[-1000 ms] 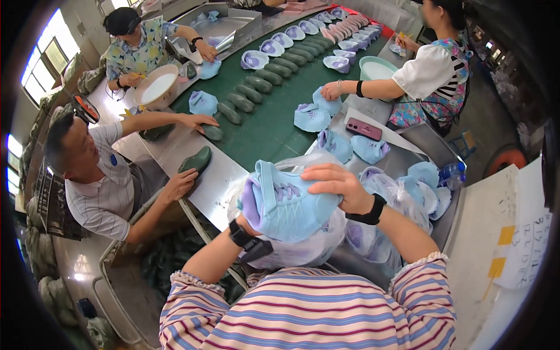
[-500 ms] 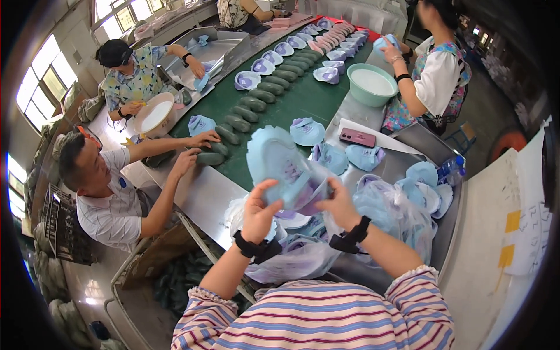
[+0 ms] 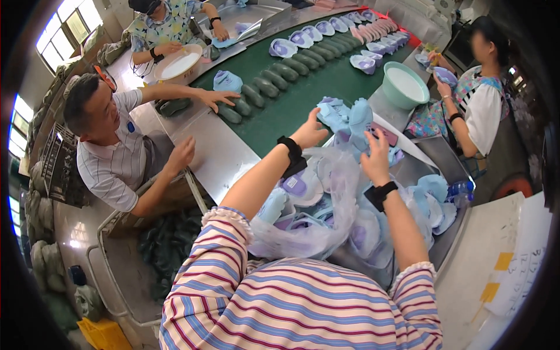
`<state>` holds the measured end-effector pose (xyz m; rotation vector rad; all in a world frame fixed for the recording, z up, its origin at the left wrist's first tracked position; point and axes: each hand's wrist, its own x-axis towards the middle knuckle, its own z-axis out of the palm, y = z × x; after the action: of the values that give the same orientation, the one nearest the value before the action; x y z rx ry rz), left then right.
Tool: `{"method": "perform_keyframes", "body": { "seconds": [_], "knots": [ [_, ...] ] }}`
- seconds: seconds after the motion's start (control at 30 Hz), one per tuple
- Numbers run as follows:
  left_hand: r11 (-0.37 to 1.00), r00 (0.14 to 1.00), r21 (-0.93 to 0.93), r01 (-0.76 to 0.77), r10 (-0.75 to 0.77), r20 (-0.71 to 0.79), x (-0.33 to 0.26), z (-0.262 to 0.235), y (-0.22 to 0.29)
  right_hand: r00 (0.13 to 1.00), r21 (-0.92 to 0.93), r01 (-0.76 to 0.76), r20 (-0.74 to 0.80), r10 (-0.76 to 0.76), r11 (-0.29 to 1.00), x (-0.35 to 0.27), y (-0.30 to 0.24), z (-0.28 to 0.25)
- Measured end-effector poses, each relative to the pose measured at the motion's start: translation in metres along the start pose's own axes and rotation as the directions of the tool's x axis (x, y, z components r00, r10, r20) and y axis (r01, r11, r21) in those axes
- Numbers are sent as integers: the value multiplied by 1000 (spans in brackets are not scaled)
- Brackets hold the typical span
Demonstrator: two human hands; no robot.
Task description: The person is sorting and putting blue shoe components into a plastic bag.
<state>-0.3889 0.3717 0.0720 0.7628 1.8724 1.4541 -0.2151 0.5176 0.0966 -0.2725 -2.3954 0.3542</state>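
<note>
My left hand and my right hand reach forward side by side, both wearing black wristbands. Between them they hold a light-blue shoe upper over the near edge of the green conveyor belt. Just below my forearms lies a clear plastic bag stuffed with several more blue and purple uppers. More loose blue uppers are piled to the right of my right wrist.
Rows of dark green shoe lasts and blue uppers run along the belt. A teal bowl, a white bowl and a pink phone sit nearby. Three people work around the belt. Papers lie at right.
My hands have lifted the blue upper away from the bag and carried it forward toward the belt. The person at left has spread both arms along the metal edge.
</note>
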Motion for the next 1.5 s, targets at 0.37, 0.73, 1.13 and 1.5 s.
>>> {"method": "perform_keyframes", "body": {
  "seconds": [0.37,0.73,1.13,1.5],
  "knots": [
    [834,930,551,18,-217,297,-202,-65,-75,339,266,-43,911,-236,963,-49,-94,7],
    [737,966,664,129,59,-252,-285,-16,-101,251,271,-698,959,-128,663,-83,-122,125],
    [565,978,-819,99,98,186,-207,-22,-29,585,736,-450,671,-455,506,9,-65,-68],
    [510,993,-860,-12,-93,-69,-161,41,8,658,647,-753,735,160,123,-70,-72,-23]
  ]
}}
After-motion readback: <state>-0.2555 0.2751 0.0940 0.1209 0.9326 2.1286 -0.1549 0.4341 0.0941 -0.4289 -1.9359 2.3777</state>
